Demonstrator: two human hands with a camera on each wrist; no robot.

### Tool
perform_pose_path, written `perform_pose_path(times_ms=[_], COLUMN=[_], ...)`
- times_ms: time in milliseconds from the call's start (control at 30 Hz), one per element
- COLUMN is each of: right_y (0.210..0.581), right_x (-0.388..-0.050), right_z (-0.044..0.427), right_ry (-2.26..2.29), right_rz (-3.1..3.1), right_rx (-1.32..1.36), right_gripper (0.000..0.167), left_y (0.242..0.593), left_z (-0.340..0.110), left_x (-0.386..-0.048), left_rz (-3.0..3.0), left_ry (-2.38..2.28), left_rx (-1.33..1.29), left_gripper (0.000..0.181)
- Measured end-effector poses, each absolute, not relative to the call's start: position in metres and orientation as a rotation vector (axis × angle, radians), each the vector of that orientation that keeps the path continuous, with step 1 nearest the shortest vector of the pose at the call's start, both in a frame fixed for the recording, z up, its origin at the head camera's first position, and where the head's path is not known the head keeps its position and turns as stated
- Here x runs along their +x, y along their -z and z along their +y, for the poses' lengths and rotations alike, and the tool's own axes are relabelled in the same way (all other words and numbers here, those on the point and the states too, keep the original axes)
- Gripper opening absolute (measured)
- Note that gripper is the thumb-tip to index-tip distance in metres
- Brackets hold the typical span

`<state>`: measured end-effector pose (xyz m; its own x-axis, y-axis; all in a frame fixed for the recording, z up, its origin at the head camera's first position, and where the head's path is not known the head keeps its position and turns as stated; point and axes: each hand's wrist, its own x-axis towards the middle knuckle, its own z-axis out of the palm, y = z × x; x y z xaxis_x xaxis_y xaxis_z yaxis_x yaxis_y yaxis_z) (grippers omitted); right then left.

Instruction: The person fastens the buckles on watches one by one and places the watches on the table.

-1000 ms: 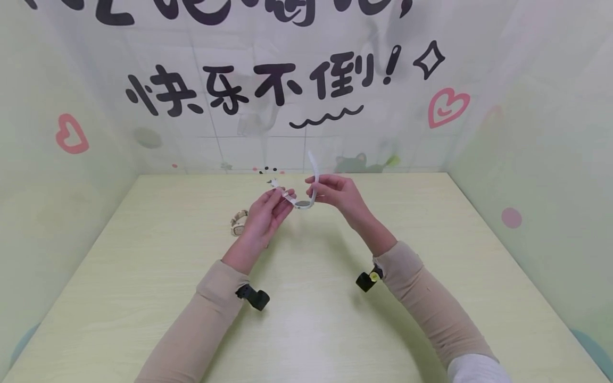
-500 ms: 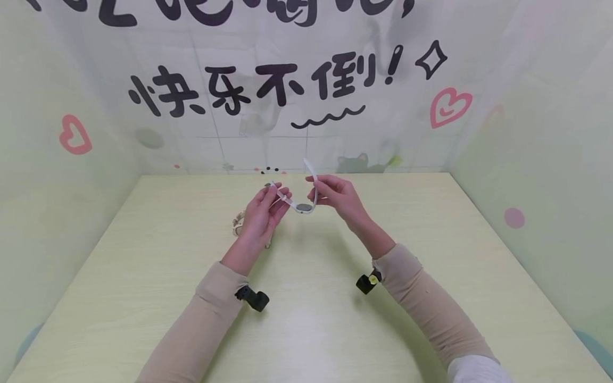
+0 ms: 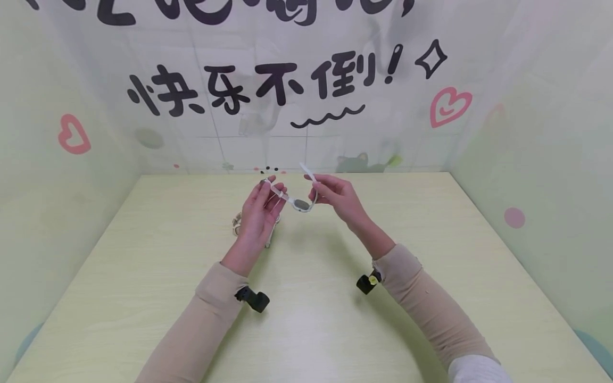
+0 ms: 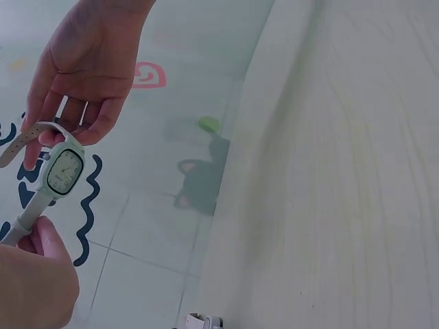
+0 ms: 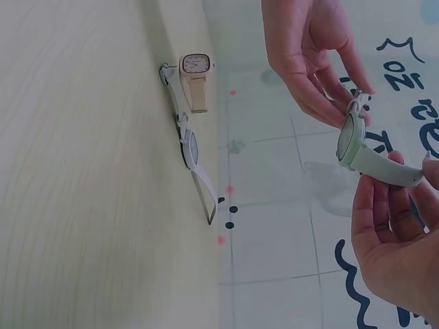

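Note:
Above the table I hold a white wristwatch point(image 3: 301, 205) stretched between both hands. My left hand point(image 3: 258, 213) pinches the strap half with the keeper loop; my right hand point(image 3: 342, 199) pinches the other half, whose tip curves up free. A grey oval side of the case faces the head camera. From the left wrist, the watch's light dial point(image 4: 65, 171) shows, and so do holes in the strap half point(image 4: 27, 140) at the right hand. The right wrist view has the case point(image 5: 351, 137) hanging between the hands.
On the table point(image 3: 316, 308), partly behind my left hand, lie a beige square watch point(image 5: 196, 65) and a white watch point(image 5: 191, 147) with its strap spread out. Behind stands a printed wall point(image 3: 402, 143), with side panels at left and right.
My left hand has shifted slightly left and turned, drawing the buckle half with it. The free strap tip has dropped lower and leaned left. The right hand has barely moved.

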<state>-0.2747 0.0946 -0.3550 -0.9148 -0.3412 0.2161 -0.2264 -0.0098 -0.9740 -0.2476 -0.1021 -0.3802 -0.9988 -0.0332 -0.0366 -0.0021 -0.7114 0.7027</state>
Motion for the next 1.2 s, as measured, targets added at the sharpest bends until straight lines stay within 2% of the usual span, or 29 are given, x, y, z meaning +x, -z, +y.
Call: perform_pose_path(times_ms=[667, 1200], right_y=[0.3578, 0.3613], right_x=[-0.2713, -0.2723], right_z=[0.0954, 0.0970], right_ry=[2.001, 1.927], right_rz=[2.229, 2.320], right_rx=[-0.647, -0.653], right_gripper=[0.032, 0.031], left_y=[0.3786, 0.3767], left_z=[-0.1060, -0.1071], left_x=[-0.2431, -0.2446], left_rz=[-1.273, -1.430], left_ry=[2.846, 2.778], left_rx=[0.021, -0.040], left_gripper=[0.033, 0.033])
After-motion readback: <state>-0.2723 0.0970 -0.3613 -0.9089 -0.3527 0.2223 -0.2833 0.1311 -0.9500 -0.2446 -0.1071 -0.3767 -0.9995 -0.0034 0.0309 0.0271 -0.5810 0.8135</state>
